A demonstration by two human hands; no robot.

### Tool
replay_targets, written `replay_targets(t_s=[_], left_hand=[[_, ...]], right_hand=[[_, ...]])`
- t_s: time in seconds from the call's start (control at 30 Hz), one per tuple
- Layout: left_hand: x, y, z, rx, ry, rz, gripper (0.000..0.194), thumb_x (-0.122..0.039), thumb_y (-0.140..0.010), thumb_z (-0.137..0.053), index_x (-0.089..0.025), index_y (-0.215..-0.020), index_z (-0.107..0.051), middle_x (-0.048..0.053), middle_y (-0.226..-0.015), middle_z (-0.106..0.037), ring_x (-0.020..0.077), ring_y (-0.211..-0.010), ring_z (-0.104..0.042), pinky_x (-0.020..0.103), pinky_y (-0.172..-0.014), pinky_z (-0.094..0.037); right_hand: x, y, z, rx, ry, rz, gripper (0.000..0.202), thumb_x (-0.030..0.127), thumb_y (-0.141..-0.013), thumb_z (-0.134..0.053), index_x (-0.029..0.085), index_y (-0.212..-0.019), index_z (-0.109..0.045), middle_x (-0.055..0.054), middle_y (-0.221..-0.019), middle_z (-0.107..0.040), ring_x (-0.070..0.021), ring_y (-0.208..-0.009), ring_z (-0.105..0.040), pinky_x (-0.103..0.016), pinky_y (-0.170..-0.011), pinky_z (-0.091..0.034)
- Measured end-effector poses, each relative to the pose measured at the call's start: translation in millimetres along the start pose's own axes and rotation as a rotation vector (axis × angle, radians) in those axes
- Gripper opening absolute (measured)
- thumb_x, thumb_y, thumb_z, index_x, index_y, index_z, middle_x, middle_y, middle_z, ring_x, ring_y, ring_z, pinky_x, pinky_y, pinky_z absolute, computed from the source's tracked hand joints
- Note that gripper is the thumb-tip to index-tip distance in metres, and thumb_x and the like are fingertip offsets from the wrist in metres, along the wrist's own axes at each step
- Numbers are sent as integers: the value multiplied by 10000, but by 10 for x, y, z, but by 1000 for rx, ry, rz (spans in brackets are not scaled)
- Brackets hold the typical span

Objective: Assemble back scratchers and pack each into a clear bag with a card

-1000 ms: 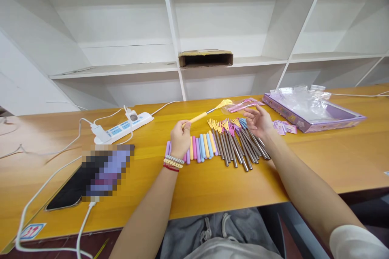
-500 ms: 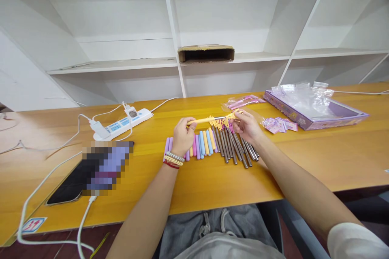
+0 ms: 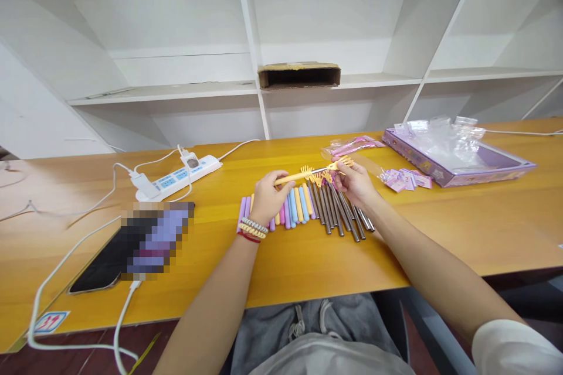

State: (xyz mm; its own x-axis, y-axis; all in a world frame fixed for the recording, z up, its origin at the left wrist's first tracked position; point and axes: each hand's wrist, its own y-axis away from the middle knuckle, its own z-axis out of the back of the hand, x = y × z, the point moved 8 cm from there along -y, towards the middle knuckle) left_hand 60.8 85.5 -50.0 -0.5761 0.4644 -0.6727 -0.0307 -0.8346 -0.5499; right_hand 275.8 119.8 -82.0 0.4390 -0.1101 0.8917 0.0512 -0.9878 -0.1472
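Observation:
A yellow back scratcher [image 3: 292, 177] is held level between my hands, a short metal rod showing between its handle and its hand-shaped head. My left hand [image 3: 269, 194] is closed round the handle. My right hand [image 3: 354, 181] pinches the yellow head [image 3: 344, 162] at the other end. Under my hands lie several metal rods [image 3: 336, 214] with yellow and pink hand-shaped heads [image 3: 307, 171]. Left of these, a row of purple, blue, yellow and pink handle tubes [image 3: 294, 208] is partly hidden by my left hand.
At right stand a purple box tray [image 3: 484, 176] with clear bags [image 3: 453, 137] and small purple cards [image 3: 407, 179]. A bagged pink piece [image 3: 354, 145] lies behind. On the left are a power strip [image 3: 176, 179], cables and a phone [image 3: 99, 263]. A cardboard box [image 3: 299, 67] sits on the shelf.
The back scratcher is tilted slightly more, its head end a little higher. My right hand's fingers have shifted on the head, showing more of it. My left hand keeps its hold.

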Motion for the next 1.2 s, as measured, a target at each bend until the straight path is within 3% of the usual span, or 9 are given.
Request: replay_targets(t_s=[0.13,0.33,0.43,0.63,0.8,0.93,1.07,1.2], left_hand=[[97,5,-46,54,179,135,246,-317,-708,-686,-177,-905,-640,33,-867,-664,155,-767,-614,293,-714,-490],[298,-6,-51,-94,788,322,358,-252,-604,-774,-171,-892,-577,-32,-703,-581,78,-575,-552,220,-557,-458],[332,-11,-96,-115,1000,369,351,-249,-604,-776,-159,-861,-555,-25,-697,-588,86,-606,-588,209,-560,-454],[329,19,-228,-48,1168,472,288,-275,-715,-702,-160,-889,-504,78,-910,-669,154,-737,-657,257,-606,-487],[345,1,-255,-133,1209,456,199,-248,-771,-656,-149,-853,-506,69,-903,-668,121,-730,-646,248,-656,-485],[518,-67,-38,-301,1182,450,183,-250,-782,-653,-138,-813,-510,52,-819,-660,95,-678,-627,233,-665,-477],[923,-35,454,-674,1141,538,146,-210,-829,-593,-156,-758,-478,-21,-625,-599,46,-508,-538,189,-581,-443],[1070,-59,651,-729,1089,555,148,-212,-830,-587,-154,-744,-482,-33,-613,-583,35,-484,-513,176,-573,-437]], right_hand=[[26,11,2,-25,43,12,384,465,-639,-731,186,-832,-552,21,-611,-602,-46,-381,-402,-182,-344,-191],[38,41,-68,51,186,83,341,499,-707,-675,185,-756,-552,14,-582,-593,-49,-370,-399,-190,-341,-231],[29,90,-144,122,296,118,327,490,-730,-657,180,-732,-554,0,-604,-606,-56,-388,-411,-202,-363,-271],[-36,137,-229,209,395,119,333,499,-770,-612,177,-722,-543,-2,-612,-602,-66,-416,-429,-208,-397,-309],[53,77,-122,85,417,223,420,556,-830,-500,173,-660,-526,-4,-567,-584,-61,-392,-422,-206,-391,-311],[238,-24,124,-54,328,254,442,589,-768,-566,174,-631,-499,5,-526,-546,-60,-379,-415,-196,-355,-292],[508,-123,693,-378,104,323,470,539,-670,-694,189,-595,-389,78,-434,-365,-34,-357,-328,-151,-330,-255],[557,-226,926,-404,105,333,471,502,-671,-706,183,-582,-371,81,-438,-335,-21,-360,-277,-140,-321,-225]])
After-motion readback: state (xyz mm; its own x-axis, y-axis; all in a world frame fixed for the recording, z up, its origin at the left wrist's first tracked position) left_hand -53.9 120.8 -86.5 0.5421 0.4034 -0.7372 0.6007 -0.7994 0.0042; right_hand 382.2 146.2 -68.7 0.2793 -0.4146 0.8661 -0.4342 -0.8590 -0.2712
